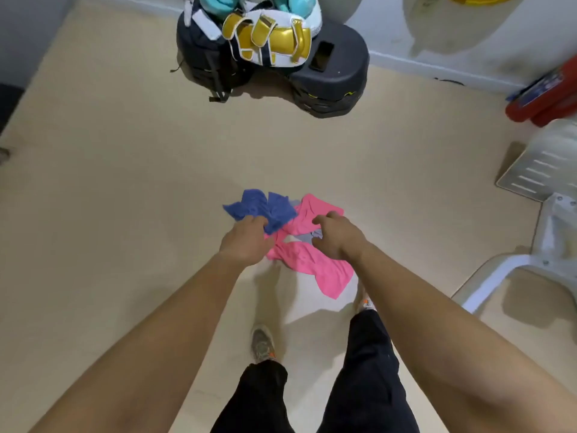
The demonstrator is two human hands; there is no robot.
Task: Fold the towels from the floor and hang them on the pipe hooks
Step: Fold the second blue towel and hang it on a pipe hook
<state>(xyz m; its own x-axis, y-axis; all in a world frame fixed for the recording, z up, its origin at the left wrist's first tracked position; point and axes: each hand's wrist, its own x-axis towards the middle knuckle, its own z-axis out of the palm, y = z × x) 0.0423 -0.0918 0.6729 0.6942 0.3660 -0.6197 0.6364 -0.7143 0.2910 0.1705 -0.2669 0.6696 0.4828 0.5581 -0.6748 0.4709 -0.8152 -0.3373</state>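
left hand (246, 239): arm stretched fwd and down, fingers curled round near edge of blue towel (265, 207); grip closed on it.
right hand (337, 235): over pink towel (315, 264), fingers bent down, thumb just beside grey cloth (307, 237). Can't tell if the grip holds anything or only touches.
blue towel: crumpled, left side of the heap, overlaps pink towel's left edge. Can't tell if it's flat on the floor (125, 182) or partly lifted.
pink towel: crumpled on floor, right of blue. One lobe shows beyond right hand, a longer one runs back toward the person's right foot.
grey cloth: small patch betw pink folds, mostly hidden.
heap pos: mid-frame on beige floor, just ahead of the feet.
legs: black trousers (365, 370). Left shoe (263, 343) grey w/ orange trim. Right shoe (367, 304) mostly hidden behind right forearm.
black stool (337, 73): at far wall, well apart from heap, dark phone (321, 56) lying on top.
dark bag (203, 48): just left of stool, straps trailing on floor.
gold-white gear (268, 42): sits across bag and stool; teal items behind it.
red canister (546, 95): right edge, near wall, blue label, blurred.
white chair (546, 170): plastic, right edge, well apart from heap.
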